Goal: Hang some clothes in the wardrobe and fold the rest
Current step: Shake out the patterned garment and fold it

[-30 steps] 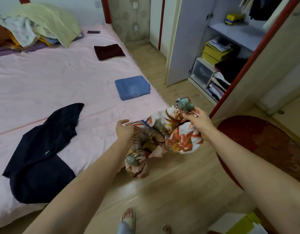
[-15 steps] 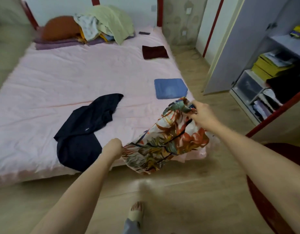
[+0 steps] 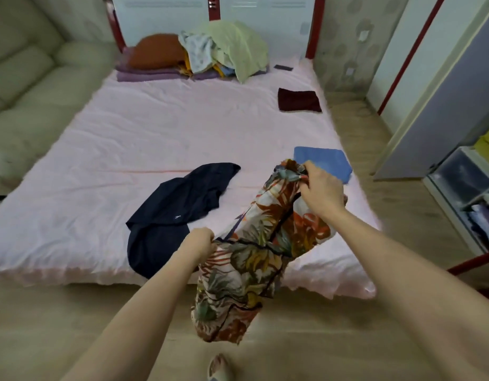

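A floral-print garment [image 3: 254, 257] in orange, green and white hangs between my two hands over the near edge of the pink bed [image 3: 155, 149]. My left hand [image 3: 200, 242] grips its lower left corner. My right hand [image 3: 321, 192] grips its bunched upper end, higher and farther out. The cloth's lower part dangles past the mattress edge toward the floor. A dark navy garment [image 3: 171, 213] lies unfolded on the bed just left of my left hand. A folded blue cloth [image 3: 327, 162] and a folded maroon cloth [image 3: 298, 100] lie along the bed's right side.
A heap of clothes [image 3: 224, 49] and an orange pillow [image 3: 158, 50] sit at the headboard. A pale sofa [image 3: 26, 86] borders the bed's left side. The open wardrobe [image 3: 463, 177] with shelves and a drawer stands at right. My foot [image 3: 220, 368] is on the wooden floor.
The view has swung left from the wardrobe to face the bed. Both hands carried the floral garment over the bed's edge, and it now hangs stretched out longer between them.
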The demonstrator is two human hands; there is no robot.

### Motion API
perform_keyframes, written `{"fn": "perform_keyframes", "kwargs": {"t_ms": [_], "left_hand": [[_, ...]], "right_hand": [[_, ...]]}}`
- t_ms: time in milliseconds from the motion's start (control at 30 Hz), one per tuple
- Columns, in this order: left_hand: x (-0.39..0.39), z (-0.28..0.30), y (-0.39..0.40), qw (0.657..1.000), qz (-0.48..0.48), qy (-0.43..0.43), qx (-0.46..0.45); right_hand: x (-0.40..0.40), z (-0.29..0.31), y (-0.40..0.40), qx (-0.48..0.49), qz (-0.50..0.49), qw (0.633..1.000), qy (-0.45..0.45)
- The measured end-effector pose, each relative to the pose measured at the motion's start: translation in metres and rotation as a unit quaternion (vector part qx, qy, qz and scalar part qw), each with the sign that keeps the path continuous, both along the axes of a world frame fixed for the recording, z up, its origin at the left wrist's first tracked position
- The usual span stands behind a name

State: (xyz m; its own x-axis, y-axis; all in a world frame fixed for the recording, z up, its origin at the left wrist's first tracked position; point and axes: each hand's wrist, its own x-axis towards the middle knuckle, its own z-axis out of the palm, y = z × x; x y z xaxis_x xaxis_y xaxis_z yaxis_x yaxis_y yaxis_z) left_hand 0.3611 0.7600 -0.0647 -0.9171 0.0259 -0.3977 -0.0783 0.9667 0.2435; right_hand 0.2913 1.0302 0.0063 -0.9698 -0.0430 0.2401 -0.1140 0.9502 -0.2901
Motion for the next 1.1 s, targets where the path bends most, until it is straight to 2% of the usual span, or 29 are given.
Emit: {"fn": "perform_keyframes", "kwargs": {"t_ms": [100, 200, 267, 367, 533, 633, 700, 867, 1100], "left_hand": [[-0.030, -0.001, -0.021, 0.998, 0.009, -0.056, 0.004], [-0.055, -0.010, -0.032, 0.991, -0.043, -0.122, 0.027], [-0.079, -0.019, -0.032, 0.988, -0.070, -0.133, 0.030], [-0.111, -0.017, -0.025, 0.990, -0.099, -0.101, -0.013], [-0.181, -0.034, -0.033, 0.999, -0.008, 0.025, -0.045], [-0.229, -0.057, -0.033, 0.996, 0.017, 0.022, -0.080], [-0.268, -0.083, -0.032, 0.996, 0.044, 0.007, -0.079], [-0.381, -0.157, -0.022, 0.992, 0.122, -0.018, -0.032], [-0.476, -0.253, -0.020, 0.968, 0.226, -0.103, -0.029]], "right_hand": [[-0.020, -0.004, -0.019, 0.074, -0.013, 0.997, 0.001], [-0.039, -0.013, -0.035, 0.109, -0.036, 0.993, 0.005], [-0.064, -0.024, -0.045, 0.127, -0.045, 0.990, 0.030], [-0.094, -0.030, -0.051, 0.144, -0.046, 0.987, 0.055], [-0.160, -0.045, -0.055, 0.213, -0.005, 0.973, 0.091], [-0.223, -0.075, -0.053, 0.261, 0.042, 0.958, 0.108], [-0.273, -0.100, -0.058, 0.252, 0.067, 0.960, 0.105], [-0.406, -0.183, -0.066, 0.220, 0.132, 0.965, -0.062], [-0.539, -0.305, -0.064, 0.183, 0.186, 0.955, -0.140]]}}
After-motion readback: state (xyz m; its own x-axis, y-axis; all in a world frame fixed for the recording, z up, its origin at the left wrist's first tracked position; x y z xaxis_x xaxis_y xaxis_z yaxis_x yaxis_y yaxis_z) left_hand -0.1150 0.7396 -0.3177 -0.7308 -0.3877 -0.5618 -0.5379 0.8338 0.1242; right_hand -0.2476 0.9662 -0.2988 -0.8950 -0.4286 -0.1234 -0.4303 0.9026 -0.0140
